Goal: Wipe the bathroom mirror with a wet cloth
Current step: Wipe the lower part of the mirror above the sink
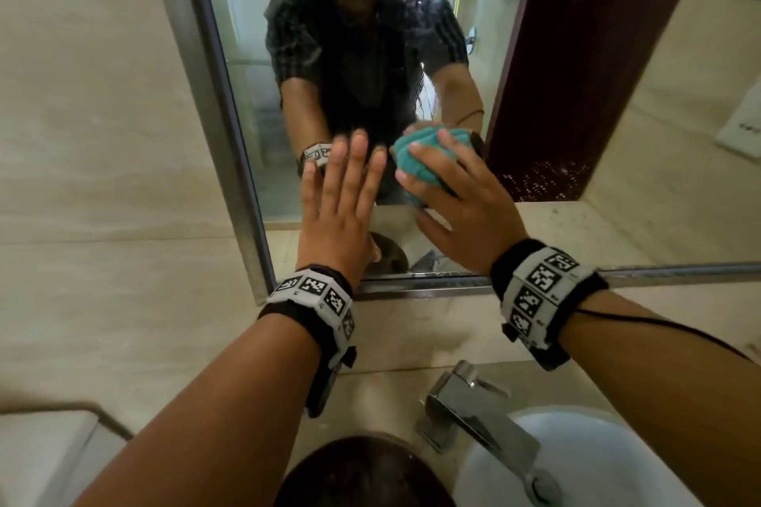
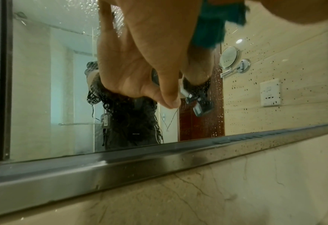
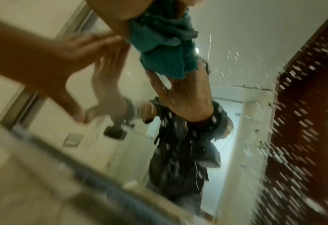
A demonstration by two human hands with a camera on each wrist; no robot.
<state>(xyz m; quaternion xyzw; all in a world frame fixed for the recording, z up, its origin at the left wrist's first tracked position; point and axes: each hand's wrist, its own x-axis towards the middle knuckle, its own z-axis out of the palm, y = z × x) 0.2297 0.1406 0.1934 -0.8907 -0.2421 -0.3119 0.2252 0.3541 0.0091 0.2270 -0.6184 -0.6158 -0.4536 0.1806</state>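
The bathroom mirror (image 1: 255, 95) has a metal frame (image 1: 412, 280) and water droplets on its right part (image 1: 543, 177). My right hand (image 1: 449, 193) grips a bunched teal cloth (image 1: 420, 165) and holds it against the lower glass. Just left of it, my left hand (image 1: 346, 181) lies flat on the glass with straight fingers. In the left wrist view the left hand (image 2: 159, 45) meets its own reflection, with the cloth (image 2: 213, 22) beside it. The blurred right wrist view shows the cloth (image 3: 163, 45) on the wet glass (image 3: 236, 45) and the left hand (image 3: 47, 60).
Below the mirror is a beige marble wall (image 1: 123, 218). A chrome faucet (image 1: 473, 407) stands over a white basin (image 1: 584, 461) at the lower right. A dark round object (image 1: 362, 473) sits at the bottom edge. A white item (image 1: 37, 453) lies at the lower left.
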